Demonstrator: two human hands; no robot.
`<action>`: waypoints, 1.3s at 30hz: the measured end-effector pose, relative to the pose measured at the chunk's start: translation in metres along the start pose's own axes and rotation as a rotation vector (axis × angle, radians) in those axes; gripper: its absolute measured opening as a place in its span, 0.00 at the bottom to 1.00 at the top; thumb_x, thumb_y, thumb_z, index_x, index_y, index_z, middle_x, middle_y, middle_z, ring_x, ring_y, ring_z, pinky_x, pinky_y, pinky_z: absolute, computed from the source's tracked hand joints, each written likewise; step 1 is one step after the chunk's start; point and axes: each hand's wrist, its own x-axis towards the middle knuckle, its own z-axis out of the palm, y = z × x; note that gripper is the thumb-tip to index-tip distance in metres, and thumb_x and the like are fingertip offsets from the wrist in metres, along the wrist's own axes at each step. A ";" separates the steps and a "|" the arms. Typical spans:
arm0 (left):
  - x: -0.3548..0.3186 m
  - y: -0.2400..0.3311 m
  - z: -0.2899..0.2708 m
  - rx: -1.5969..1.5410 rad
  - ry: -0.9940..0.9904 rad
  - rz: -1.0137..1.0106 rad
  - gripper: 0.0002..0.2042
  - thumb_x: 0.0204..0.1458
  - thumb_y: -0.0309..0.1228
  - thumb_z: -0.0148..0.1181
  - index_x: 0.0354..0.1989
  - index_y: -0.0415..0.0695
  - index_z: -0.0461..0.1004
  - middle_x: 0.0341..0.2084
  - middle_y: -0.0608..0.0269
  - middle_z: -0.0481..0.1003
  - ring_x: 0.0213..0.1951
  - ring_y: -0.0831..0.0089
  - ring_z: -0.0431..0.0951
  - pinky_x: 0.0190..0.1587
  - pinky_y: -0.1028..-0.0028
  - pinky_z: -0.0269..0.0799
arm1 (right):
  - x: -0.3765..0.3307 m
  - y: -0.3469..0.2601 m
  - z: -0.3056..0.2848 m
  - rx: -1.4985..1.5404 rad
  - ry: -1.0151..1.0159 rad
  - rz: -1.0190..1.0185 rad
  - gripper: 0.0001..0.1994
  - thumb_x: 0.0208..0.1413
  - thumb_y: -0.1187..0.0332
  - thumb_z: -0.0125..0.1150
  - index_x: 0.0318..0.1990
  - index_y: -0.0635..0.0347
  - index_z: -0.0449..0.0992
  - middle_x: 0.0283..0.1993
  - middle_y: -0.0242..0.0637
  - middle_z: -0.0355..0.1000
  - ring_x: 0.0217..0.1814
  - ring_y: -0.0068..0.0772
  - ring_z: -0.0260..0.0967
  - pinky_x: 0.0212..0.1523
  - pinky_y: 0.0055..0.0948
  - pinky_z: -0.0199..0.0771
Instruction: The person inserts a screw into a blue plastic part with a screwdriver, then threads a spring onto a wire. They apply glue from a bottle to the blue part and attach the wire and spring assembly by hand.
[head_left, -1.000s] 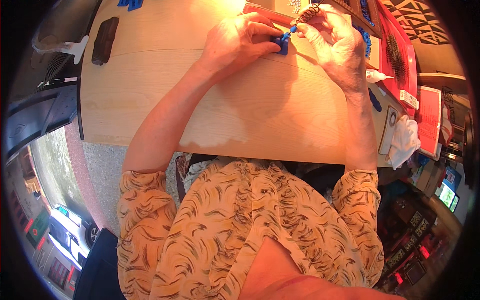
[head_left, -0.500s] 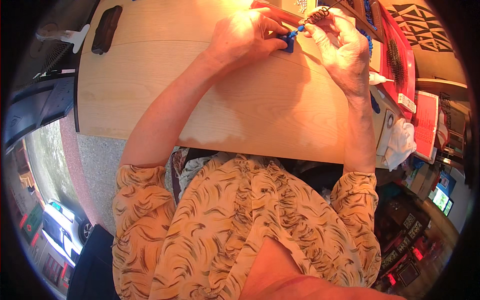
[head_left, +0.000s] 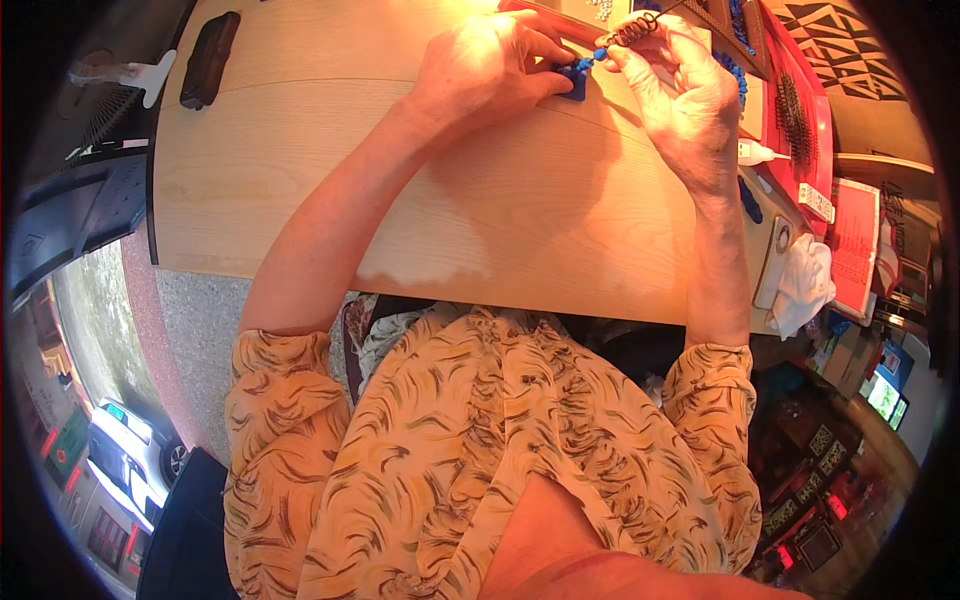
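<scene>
My left hand (head_left: 485, 75) rests at the far side of the wooden table (head_left: 330, 170), its fingers closed on a small blue piece (head_left: 573, 88) with a flat lower part. Across from it, my right hand (head_left: 685, 100) pinches a thin tool with a dark coiled-wire grip (head_left: 634, 29). A blue bead-like lump (head_left: 600, 54) sits at the tool's tip, just beside the blue piece. Whether tip and piece touch is too small to tell. My left fingers partly cover the piece.
A dark oblong case (head_left: 211, 60) lies at the table's far left. To the right are a brown tray (head_left: 720, 30) with blue pieces, a white nozzle bottle (head_left: 757, 153), a brush (head_left: 792, 120) on a red surface and a crumpled white cloth (head_left: 803, 285).
Both hands keep nearly the same place and grip. The blue lump at the tool's tip has shifted very slightly against the blue piece.
</scene>
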 end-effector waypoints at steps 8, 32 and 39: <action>-0.006 -0.003 0.013 0.098 -0.005 -0.267 0.11 0.51 0.32 0.71 0.43 0.48 0.87 0.53 0.74 0.80 0.43 0.72 0.82 0.49 0.73 0.78 | 0.002 -0.004 0.001 0.028 0.000 0.016 0.10 0.63 0.82 0.61 0.50 0.72 0.76 0.46 0.38 0.79 0.49 0.25 0.79 0.54 0.25 0.81; -0.009 -0.018 0.020 0.125 0.096 -0.210 0.13 0.46 0.39 0.74 0.41 0.57 0.87 0.31 0.71 0.84 0.36 0.70 0.83 0.43 0.69 0.79 | 0.002 -0.011 0.010 0.126 0.127 0.067 0.07 0.56 0.82 0.69 0.43 0.67 0.82 0.40 0.31 0.82 0.41 0.17 0.77 0.47 0.20 0.77; -0.007 -0.019 0.021 0.144 0.087 -0.189 0.13 0.46 0.40 0.73 0.42 0.58 0.87 0.33 0.71 0.84 0.37 0.70 0.83 0.43 0.70 0.78 | 0.004 -0.006 0.007 0.166 0.116 0.120 0.06 0.56 0.81 0.70 0.40 0.67 0.81 0.38 0.30 0.81 0.40 0.16 0.77 0.44 0.19 0.77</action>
